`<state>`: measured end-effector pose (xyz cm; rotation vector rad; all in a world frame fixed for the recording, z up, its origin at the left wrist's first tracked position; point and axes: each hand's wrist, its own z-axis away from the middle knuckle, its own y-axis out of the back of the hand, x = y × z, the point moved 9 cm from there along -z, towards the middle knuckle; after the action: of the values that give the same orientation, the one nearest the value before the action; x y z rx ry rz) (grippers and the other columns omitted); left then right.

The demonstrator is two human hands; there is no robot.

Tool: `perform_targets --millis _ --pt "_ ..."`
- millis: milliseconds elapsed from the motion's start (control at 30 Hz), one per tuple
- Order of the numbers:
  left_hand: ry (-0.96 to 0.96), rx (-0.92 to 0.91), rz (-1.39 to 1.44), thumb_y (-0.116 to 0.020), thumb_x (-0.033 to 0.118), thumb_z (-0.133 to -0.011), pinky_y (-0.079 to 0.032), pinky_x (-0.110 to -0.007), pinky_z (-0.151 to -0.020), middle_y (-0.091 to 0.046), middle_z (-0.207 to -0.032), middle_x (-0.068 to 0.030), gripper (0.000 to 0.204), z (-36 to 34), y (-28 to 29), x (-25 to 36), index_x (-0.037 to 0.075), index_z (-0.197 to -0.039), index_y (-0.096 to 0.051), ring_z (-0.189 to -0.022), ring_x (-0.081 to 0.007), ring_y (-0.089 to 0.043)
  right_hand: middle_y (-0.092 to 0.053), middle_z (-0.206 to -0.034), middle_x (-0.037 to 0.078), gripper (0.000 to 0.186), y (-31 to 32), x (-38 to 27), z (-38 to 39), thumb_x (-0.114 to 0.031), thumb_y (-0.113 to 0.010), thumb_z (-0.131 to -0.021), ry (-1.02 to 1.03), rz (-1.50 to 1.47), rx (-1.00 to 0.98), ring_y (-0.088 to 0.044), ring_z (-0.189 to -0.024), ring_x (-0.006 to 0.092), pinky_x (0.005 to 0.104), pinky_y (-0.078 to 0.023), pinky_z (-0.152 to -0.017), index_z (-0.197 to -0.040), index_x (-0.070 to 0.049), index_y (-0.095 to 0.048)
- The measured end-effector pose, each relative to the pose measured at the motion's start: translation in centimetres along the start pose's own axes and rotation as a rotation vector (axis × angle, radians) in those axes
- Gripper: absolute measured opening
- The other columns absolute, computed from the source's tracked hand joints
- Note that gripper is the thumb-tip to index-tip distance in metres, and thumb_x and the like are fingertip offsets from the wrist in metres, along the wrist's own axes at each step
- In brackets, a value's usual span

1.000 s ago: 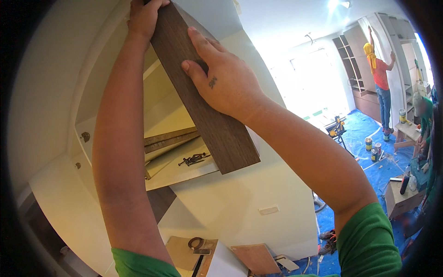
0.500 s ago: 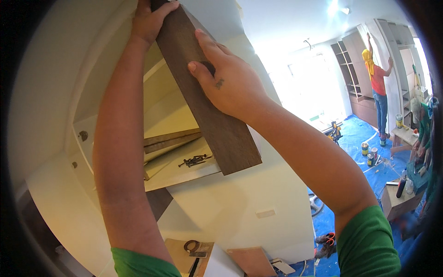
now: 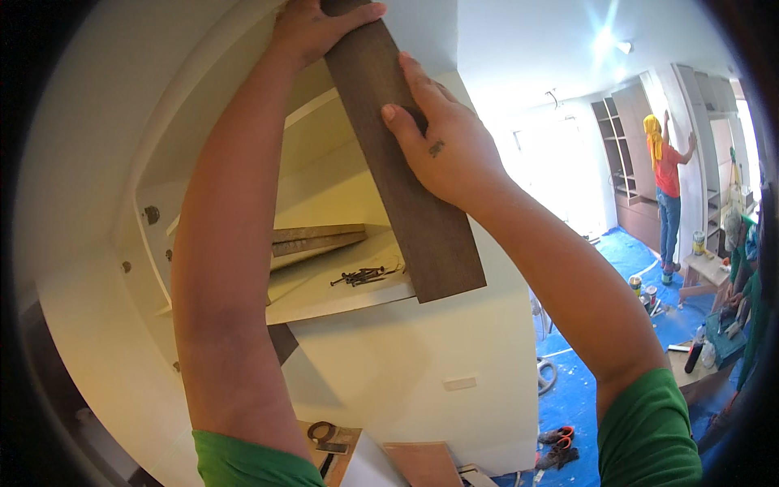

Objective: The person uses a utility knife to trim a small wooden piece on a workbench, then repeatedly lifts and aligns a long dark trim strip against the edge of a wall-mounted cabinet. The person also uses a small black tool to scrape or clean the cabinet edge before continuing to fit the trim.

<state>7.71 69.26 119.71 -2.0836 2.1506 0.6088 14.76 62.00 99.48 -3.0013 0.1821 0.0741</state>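
A long dark brown wood board slants across the front of an open white wall cabinet. My left hand is closed on its upper part, thumb across the front face. Lower down, my right hand grips the right edge with its thumb on the face; some of its fingers are hidden. Behind the board, on the cabinet's bottom shelf, lies a small pile of dark screws. Wood strips rest deeper inside, partly covered by my left forearm. The board's upper end runs out of view.
Below stand a cardboard-coloured surface with a tape roll and a leaning panel. Blue sheeting covers the floor, with shoes on it. At right, a person in red faces a tall cabinet; another bends by a workbench.
The view has shifted, so the board and both hands appear farther right. Both hands keep their hold on the board. The far person in red has lowered a raised arm.
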Motion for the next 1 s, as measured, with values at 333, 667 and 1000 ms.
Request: perform_targets --millis 333,667,1000 --pt "0.016 -0.071 -0.324 -0.059 0.090 -0.073 -0.015 -0.056 -0.126 -0.024 -0.169 -0.0115 0.118 0.7 0.2 -0.6 0.017 -0.161 -0.029 -0.157 -0.0310 -0.019 -0.060 -0.138 0.025 0.067 -0.2 -1.2 -0.3 -0.037 -0.051 -0.104 -0.054 0.230 -0.116 -0.068 -0.113 0.0397 0.0459 -0.054 -0.097 -0.159 -0.005 -0.029" --pt "0.012 -0.057 -0.222 -0.060 0.085 -0.076 -0.010 -0.054 -0.128 -0.022 -0.170 -0.0098 0.114 1.4 1.2 -1.0 0.019 -0.162 -0.028 -0.158 -0.0302 -0.015 -0.056 -0.140 0.030 0.069 -0.6 -1.5 -0.4 -0.035 -0.049 -0.105 -0.024 0.240 -0.114 -0.065 -0.118 0.0437 0.0469 -0.052 -0.101 -0.160 -0.002 -0.024" --pt "-0.014 -0.035 -0.222 -0.045 0.067 -0.098 -0.005 -0.055 -0.128 -0.010 -0.173 -0.0081 0.083 -0.5 -0.6 -3.2 0.021 -0.164 -0.024 -0.159 -0.0323 -0.005 -0.056 -0.142 0.028 0.067 -0.6 -1.5 -0.4 -0.035 -0.047 -0.106 -0.025 0.255 -0.110 -0.066 -0.115 0.0427 0.0472 -0.054 -0.098 -0.160 -0.003 -0.024"
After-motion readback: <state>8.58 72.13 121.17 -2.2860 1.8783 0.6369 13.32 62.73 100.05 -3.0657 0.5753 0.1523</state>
